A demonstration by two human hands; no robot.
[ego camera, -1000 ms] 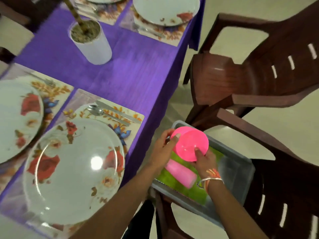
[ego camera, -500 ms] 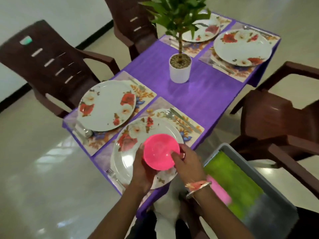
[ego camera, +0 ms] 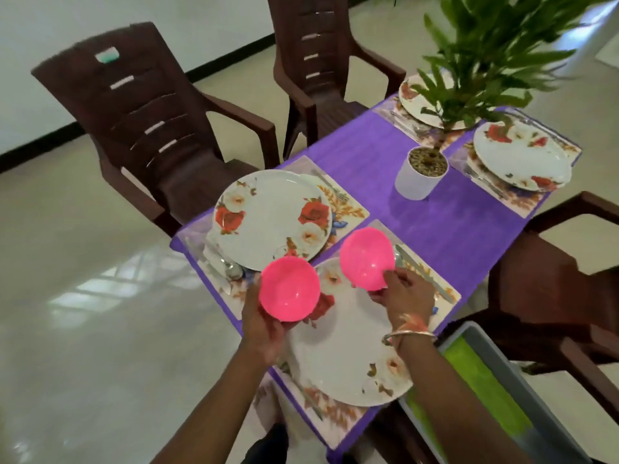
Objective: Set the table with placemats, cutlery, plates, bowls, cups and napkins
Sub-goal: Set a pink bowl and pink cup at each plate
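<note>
bowls in the air: the left bowl (ego camera: 289,289) is cupped in the left grip (ego camera: 263,328) at the worktop (ego camera: 435,222) edge, the right bowl (ego camera: 366,257) pinched by the right grip (ego camera: 407,294) over the near plate (ego camera: 345,360). placemats (ego camera: 348,209), plates (ego camera: 271,219) and cutlery (ego camera: 425,276) look laid; bowls, cups, napkins remain. half a second back both grips shared one stack, now it's split.

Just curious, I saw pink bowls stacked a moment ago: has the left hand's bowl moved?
Yes. The left hand has carried its pink bowl leftward, from over the nearest plate's middle to its left rim.
</note>
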